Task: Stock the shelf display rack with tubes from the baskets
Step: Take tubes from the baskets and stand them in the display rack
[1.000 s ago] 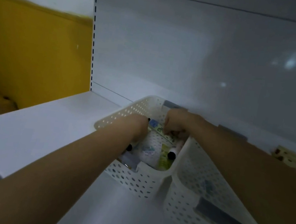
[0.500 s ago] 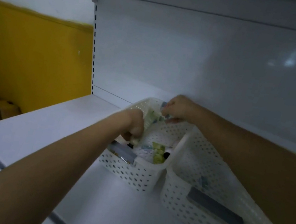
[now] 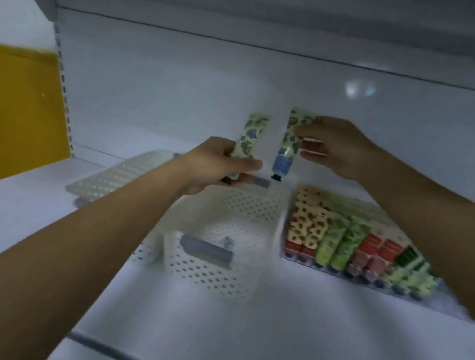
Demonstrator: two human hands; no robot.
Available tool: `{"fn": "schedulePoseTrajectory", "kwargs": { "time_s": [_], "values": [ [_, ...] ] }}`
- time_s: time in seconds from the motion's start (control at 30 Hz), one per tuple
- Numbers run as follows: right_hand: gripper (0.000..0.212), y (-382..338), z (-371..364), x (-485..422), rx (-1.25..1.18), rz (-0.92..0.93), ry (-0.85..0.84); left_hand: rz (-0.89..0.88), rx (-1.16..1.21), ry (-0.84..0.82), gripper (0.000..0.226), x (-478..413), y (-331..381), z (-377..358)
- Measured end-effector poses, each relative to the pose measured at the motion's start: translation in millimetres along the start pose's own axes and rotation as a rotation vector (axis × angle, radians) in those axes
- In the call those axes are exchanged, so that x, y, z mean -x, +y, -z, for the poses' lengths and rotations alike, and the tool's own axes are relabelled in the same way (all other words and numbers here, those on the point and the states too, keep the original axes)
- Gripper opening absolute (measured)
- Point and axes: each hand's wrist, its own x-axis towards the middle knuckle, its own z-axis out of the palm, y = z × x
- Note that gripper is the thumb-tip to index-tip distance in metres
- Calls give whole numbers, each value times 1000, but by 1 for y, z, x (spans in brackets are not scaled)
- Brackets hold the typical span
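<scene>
Shelf [image 3: 283,340]: white and wide, carrying 2 baskets and a rack under a dim upper board.
Back panel [image 3: 182,85]: plain white, with a slotted upright down its left edge.
Wall [image 3: 8,114]: yellow, off to the left past the shelf end.
Rack [image 3: 439,305]: sits on the shelf at the right, just beside the right basket, sloping down toward the front.
Stock [image 3: 340,244]: rows of tubes lie packed in the rack, caps to the front; spotted cream at the left, then green, then red and pink, then dark green and pale at the far right.
Right basket [image 3: 216,272]: white, perforated, with a grey handle [image 3: 207,251] on its near wall; what lies inside is too blurred to tell.
Left basket [image 3: 116,180]: same kind, touching the right basket's left side, much of it behind the left forearm.
Left hand [image 3: 216,167]: raised over the baskets, fingers and thumb wrapped round the lower end of the left tube.
Right hand [image 3: 336,148]: higher and nearer the back panel, pinching the right tube's upper half between thumb and fingers.
Left tube [image 3: 250,137]: pale green with blue and green print, crimped end up, top leaning slightly right, cap hidden by fingers.
Right tube [image 3: 289,144]: same print, hanging with its blue band and black cap down over the right basket's far rim; just beside the left tube, not touching.
</scene>
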Motion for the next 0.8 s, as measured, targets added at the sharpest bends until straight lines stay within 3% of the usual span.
{"fn": "schedulePoseTrajectory", "kwargs": {
  "time_s": [0.2, 0.37, 0.5, 0.57, 0.67, 0.8],
  "values": [
    [29, 21, 102, 67, -5, 2, 130, -90, 12, -111, 25, -7, 29, -122],
    [26, 43, 174, 124, -66, 34, 396, 56, 273, -98, 24, -9, 36, -228],
    [31, 82, 208, 152, -80, 105, 644, -140, 278, -77, 23, 12, 12, -291],
    [30, 105, 217, 154, -33, 120, 739, -245, 297, -70, 22, 13, 1, -312],
    [23, 134, 226, 150, 124, 155, 814, -267, 331, -20, 8, 5, -14, -335],
    [15, 147, 232, 135, 386, 210, 788, -220, 428, 59, 24, -7, -29, -349]
  ]
}}
